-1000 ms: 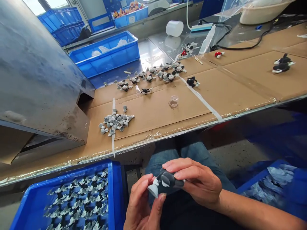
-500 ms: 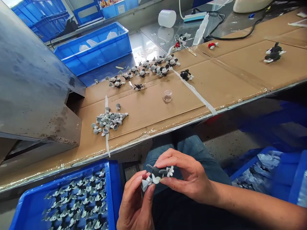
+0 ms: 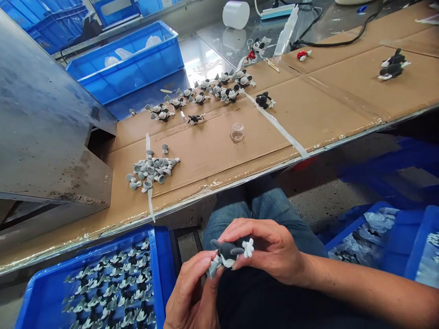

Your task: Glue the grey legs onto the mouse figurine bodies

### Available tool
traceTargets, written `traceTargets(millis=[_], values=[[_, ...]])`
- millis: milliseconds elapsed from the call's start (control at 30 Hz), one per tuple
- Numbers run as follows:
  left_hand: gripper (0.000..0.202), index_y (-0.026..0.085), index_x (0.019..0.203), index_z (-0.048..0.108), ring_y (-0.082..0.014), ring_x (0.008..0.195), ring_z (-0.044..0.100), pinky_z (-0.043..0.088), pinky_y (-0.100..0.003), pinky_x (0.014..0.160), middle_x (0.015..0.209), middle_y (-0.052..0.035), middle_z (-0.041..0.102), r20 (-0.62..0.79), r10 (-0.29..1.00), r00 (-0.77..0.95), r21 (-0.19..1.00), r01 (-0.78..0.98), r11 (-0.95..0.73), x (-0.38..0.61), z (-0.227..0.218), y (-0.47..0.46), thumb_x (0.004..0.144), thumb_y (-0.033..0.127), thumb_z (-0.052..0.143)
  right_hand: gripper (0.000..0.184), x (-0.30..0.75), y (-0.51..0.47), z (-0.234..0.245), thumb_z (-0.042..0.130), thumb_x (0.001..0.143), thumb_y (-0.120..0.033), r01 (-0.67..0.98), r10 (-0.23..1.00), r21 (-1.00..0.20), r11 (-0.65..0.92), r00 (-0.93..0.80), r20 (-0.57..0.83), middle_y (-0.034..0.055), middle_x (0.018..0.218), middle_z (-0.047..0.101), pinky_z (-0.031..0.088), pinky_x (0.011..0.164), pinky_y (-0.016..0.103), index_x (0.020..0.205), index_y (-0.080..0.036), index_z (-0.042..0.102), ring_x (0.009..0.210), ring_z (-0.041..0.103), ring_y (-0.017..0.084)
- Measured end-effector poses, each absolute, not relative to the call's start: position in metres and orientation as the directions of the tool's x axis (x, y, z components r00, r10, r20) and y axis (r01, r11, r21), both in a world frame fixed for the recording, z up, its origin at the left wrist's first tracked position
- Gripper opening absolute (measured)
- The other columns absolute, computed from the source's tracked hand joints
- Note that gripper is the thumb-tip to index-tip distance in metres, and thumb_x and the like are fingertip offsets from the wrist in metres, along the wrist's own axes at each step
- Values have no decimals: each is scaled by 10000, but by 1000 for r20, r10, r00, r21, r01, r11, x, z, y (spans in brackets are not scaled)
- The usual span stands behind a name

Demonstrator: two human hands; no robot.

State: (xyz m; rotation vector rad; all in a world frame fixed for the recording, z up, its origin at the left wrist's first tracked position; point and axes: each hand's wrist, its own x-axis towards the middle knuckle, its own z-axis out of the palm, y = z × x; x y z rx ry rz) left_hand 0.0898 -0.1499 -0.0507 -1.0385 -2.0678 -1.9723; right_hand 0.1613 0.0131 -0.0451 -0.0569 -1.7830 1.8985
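Mouse figurine [image 3: 228, 254] sits gripped: left hand [image 3: 189, 292] pinches its lower end, right hand [image 3: 270, 249] curls closed over its upper side.

The figurine [image 3: 228, 252] looks like smooth, matt plastic. Nearby lie rough brown cardboard [image 3: 212, 151], a glossy blue plastic tray [image 3: 160, 274] and scuffed grey metal housing [image 3: 44, 114].

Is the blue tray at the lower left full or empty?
Full: the blue plastic tray is packed with rows of small black, white and grey figures up to its walls, beside the person's left hand.
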Motion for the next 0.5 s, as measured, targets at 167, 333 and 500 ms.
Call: traceTargets(millis=[167, 333, 500], values=[[391, 217, 1151, 731, -143, 868, 751, 618, -228, 800, 1037, 10, 787, 548, 482, -684, 792, 609, -36, 83, -44, -159, 819, 12, 753, 354, 160, 12, -48, 851, 789, -117, -462, 397, -887, -32, -820, 412, 68, 953, 790, 609, 799, 314, 1110, -230, 753, 876, 744, 190], [357, 219, 1188, 709, -132, 928, 745, 596, -216, 845, 1077, 5, 779, 530, 573, -625, 778, 627, -36, 82, -40, -163, 878, 42, 715, 353, 161, 10, -49, 857, 781, -116, -455, 417, -885, -95, -826, 380, 67, 947, 790, 612, 776, 307, 1098, -239, 762, 867, 738, 185], [194, 222, 1084, 745, -120, 879, 745, 579, -208, 795, 993, 14, 786, 548, 457, -701, 782, 623, 18, 90, -37, -155, 924, 122, 698, 327, 162, 9, -48, 838, 801, -118, -461, 417, -882, -95, -823, 385, 73, 957, 795, 610, 785, 316, 1096, -235, 761, 867, 738, 185]])
